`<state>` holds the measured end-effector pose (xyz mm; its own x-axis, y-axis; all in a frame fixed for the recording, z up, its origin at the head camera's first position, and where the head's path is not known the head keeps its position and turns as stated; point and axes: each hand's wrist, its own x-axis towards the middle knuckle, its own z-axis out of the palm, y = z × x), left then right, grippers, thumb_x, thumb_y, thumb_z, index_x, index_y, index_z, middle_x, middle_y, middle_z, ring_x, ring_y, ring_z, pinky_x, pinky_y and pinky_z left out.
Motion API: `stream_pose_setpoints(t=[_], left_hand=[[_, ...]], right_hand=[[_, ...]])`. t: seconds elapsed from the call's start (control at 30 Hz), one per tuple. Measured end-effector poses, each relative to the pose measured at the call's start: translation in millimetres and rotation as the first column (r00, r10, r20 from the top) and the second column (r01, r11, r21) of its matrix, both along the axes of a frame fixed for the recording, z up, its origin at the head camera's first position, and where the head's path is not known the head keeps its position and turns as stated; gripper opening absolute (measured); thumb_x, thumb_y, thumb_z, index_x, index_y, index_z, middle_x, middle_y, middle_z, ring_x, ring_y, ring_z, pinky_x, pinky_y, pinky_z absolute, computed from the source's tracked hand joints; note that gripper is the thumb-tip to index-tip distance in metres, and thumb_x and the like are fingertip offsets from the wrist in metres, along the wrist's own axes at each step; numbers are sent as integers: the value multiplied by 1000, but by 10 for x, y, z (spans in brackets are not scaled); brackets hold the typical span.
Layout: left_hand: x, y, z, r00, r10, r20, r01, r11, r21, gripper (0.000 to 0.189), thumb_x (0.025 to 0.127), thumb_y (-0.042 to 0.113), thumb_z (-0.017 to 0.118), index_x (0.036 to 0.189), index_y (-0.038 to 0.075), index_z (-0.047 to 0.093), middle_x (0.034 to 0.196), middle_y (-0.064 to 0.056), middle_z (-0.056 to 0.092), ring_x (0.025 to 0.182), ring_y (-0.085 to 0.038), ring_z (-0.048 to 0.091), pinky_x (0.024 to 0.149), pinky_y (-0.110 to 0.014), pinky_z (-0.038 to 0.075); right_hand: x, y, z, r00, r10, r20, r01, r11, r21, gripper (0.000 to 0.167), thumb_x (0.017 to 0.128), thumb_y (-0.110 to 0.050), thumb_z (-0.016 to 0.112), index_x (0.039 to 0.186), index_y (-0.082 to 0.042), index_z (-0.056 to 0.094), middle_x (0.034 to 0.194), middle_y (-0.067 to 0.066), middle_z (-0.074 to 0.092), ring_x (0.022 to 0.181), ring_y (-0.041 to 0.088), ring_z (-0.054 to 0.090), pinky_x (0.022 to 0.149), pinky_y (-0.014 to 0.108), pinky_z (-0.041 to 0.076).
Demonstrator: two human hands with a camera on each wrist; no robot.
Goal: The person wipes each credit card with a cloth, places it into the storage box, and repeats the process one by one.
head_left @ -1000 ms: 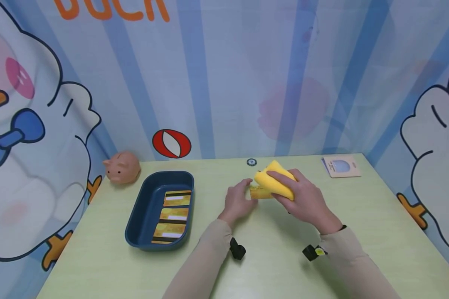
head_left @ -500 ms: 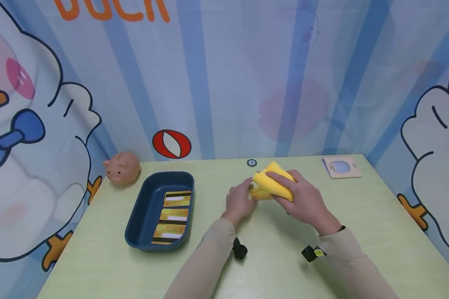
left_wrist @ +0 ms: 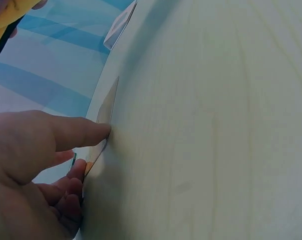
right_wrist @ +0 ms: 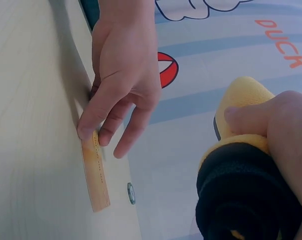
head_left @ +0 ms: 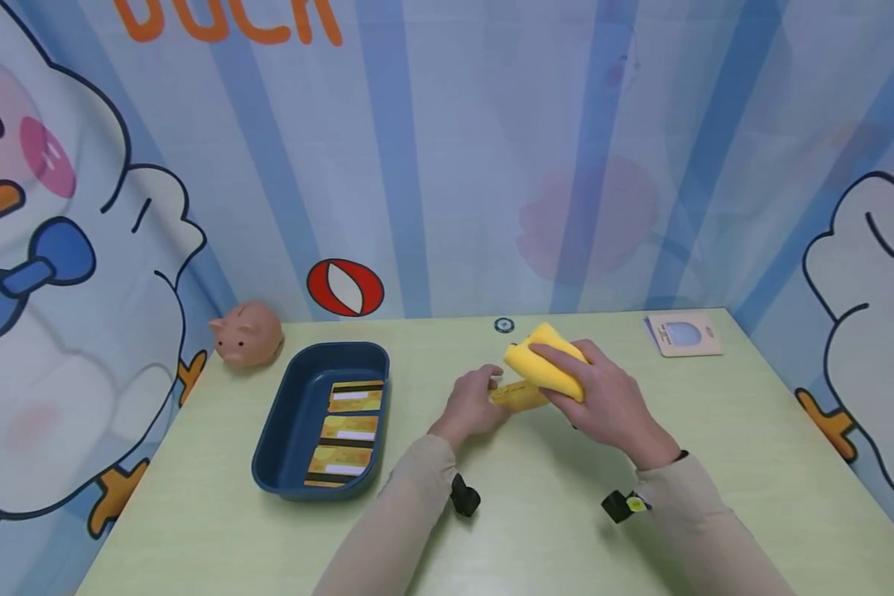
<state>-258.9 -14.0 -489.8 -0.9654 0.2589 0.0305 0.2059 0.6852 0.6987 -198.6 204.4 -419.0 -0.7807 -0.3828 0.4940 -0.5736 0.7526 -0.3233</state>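
Note:
My left hand (head_left: 475, 403) is low over the table and pinches the left end of a gold-yellow card (head_left: 520, 396) between thumb and fingers. In the right wrist view the card (right_wrist: 94, 172) lies close to the tabletop, the thumb on its near edge. Above its right end, my right hand (head_left: 611, 397) grips a soft yellow plush thing (head_left: 544, 362), tilted and clear of the table. A black part (right_wrist: 248, 185) of it faces the right wrist camera; what kind of thing it is I cannot tell.
A dark blue tray (head_left: 268, 447) with 3 gold cards (head_left: 348, 428) stands at the left. Behind it sits a pink piggy bank (head_left: 247, 335). A small round disc (head_left: 503, 325) lies at the back edge, a pink booklet (head_left: 684, 334) at the back right.
My left hand has shifted slightly left and down, and the card's left end has come down with it, so the card slants more. The right hand and plush thing stay nearly still.

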Motion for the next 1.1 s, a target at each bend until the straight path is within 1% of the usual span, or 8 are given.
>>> stream_pose_setpoints(t=[0.13, 0.27, 0.43, 0.5, 0.6, 0.7, 0.83, 1.1], left_hand=[[22, -25, 28, 1000, -15, -14, 15, 1000, -11, 54, 81, 10, 86, 131, 1, 67, 121, -14, 71, 112, -29, 62, 104, -44, 51], [62, -54, 53, 1000, -5, -29, 4, 1000, -31, 45, 81, 11, 87, 123, 4, 74, 116, -12, 69, 109, -29, 57, 100, -45, 49], [119, -112, 57, 1000, 0, -9, -1, 1000, -28, 47, 83, 5, 84, 128, 12, 71, 114, -9, 69, 101, -25, 58, 96, -42, 51], [133, -151, 44, 1000, -9, 2, 9, 1000, -2, 50, 84, 1, 81, 131, 13, 69, 115, -7, 71, 97, -22, 60, 93, -40, 53], [147, -223, 22, 999, -27, 29, 24, 997, 80, 53, 85, -2, 79, 134, 14, 67, 114, -7, 70, 93, -19, 62, 88, -37, 56], [162, -290, 23, 997, -39, 65, 27, 983, 183, 54, 85, -3, 77, 136, 13, 67, 114, -8, 69, 92, -19, 65, 83, -35, 59], [211, -346, 101, 992, -49, 119, 13, 958, 286, 57, 87, -3, 76, 140, 13, 66, 112, -9, 67, 92, -20, 69, 79, -34, 62], [334, -455, 285, 990, -49, 135, -2, 934, 357, 56, 89, 2, 75, 143, 12, 64, 118, -10, 68, 90, -21, 70, 76, -33, 62]], right_hand=[[-1, -11, -2, 1000, 5, 2, -5, 1000, 2, 64, 91, -23, 83, 150, -30, 59, 122, 16, 60, 73, 17, 52, 56, 30, 46], [-3, -19, -5, 1000, 2, 5, -2, 1000, 7, 64, 92, -23, 83, 150, -30, 58, 122, 15, 60, 73, 17, 52, 55, 30, 46], [-1, -30, 0, 1000, 1, 9, -1, 1000, 10, 64, 92, -23, 83, 150, -30, 58, 123, 16, 60, 75, 18, 53, 56, 30, 46], [2, -33, 6, 1000, 2, 11, -2, 1000, 7, 64, 92, -22, 83, 150, -29, 58, 123, 16, 60, 76, 18, 53, 56, 30, 46], [6, -36, 12, 1000, 0, 18, 0, 1000, 3, 63, 93, -22, 82, 150, -29, 58, 123, 15, 60, 76, 18, 53, 57, 30, 46], [6, -38, 11, 1000, -3, 23, 3, 1000, 4, 63, 93, -23, 82, 150, -30, 58, 123, 15, 60, 77, 18, 53, 57, 30, 46], [2, -40, 10, 1000, -5, 15, 5, 1000, 7, 63, 92, -24, 82, 150, -30, 58, 122, 15, 59, 76, 17, 53, 56, 30, 46], [-2, -73, 22, 1000, 11, -1, -11, 1000, -4, 63, 92, -23, 83, 149, -30, 58, 122, 15, 60, 76, 18, 53, 57, 30, 46]])
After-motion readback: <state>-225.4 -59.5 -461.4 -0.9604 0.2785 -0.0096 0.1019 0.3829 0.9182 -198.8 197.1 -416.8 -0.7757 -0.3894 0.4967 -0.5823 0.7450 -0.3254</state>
